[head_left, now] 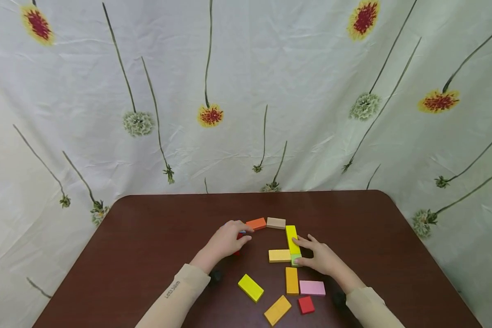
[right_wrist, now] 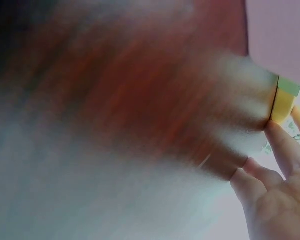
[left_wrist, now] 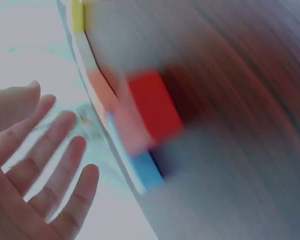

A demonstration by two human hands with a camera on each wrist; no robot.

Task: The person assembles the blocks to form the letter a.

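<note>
Yellow block [head_left: 292,238] and green block [head_left: 295,256] sit end to end on the surface [head_left: 168,237], right of centre. Right hand [head_left: 321,258] is on them from the right: fingers extended, one at the yellow side, thumb at the green, not wrapped round either

Left hand [head_left: 224,239] is well apart from the right, fingers spread, palm looks unloaded. It's by the left red block [left_wrist: 155,107] and blue block [left_wrist: 147,170]; can't tell if it touches either, wrist view is blurred there

Handling: they look like small painted wood. My guess is light, stiff, hard to damage, maybe a bit slick on this smooth top, so a light nudge likely shifts neighbours. Best hold for the yellow: pinch across the narrow width, mid-length. Green is short, so fingertips only

In the way: pale yellow block [head_left: 279,256] butts in from the left at the green end, crowding that side. Beige block [head_left: 276,223] is at the far end of the yellow, orange block [head_left: 256,223] next to it. Near side: upright-running amber block [head_left: 292,280], with pink block [head_left: 312,288] just beside it. Small red block [head_left: 306,305] and lime-yellow block [head_left: 250,288] lie nearer the person, out of the way
</note>
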